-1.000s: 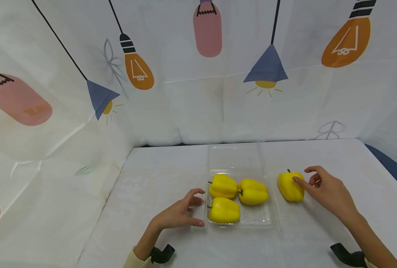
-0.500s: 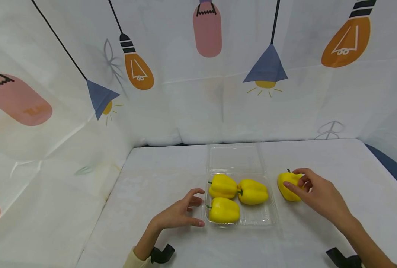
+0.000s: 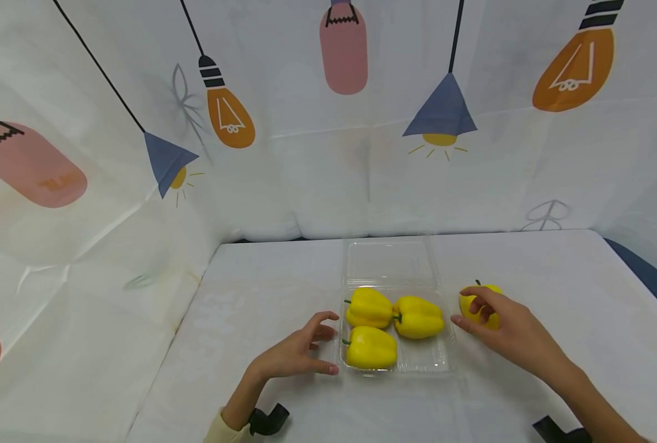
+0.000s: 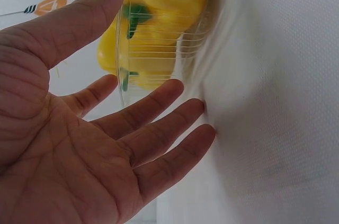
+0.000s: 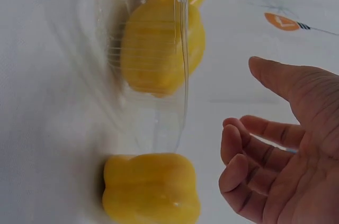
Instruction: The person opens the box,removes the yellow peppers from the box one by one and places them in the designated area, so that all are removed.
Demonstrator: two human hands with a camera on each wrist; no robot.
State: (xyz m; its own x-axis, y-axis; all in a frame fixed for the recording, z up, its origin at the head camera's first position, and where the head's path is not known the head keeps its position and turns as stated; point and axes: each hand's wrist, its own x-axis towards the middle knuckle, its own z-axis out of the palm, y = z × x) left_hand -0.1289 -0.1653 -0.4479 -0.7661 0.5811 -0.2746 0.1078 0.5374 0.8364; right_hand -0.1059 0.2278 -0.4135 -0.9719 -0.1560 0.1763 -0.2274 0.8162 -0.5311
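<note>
In the head view, three yellow bell peppers with green stems lie in a clear plastic clamshell box, its lid folded back. My left hand is at the box's left side, fingers spread and thumb apart, holding nothing. The left wrist view has its fingertips low, right by the box wall. A separate yellow bell pepper sits on the table right of the box, partly hidden in the head view by my right hand. That hand is empty, its fingers loosely bent, apart from the pepper.
A white-covered table carries everything. Behind it hangs a white curtain printed with lamps and bulbs. Black wrist mounts show below the hands.
My right hand has moved left across the front of the loose pepper toward the box, leaving the pepper where it was. The left hand and boxed peppers have not moved.
</note>
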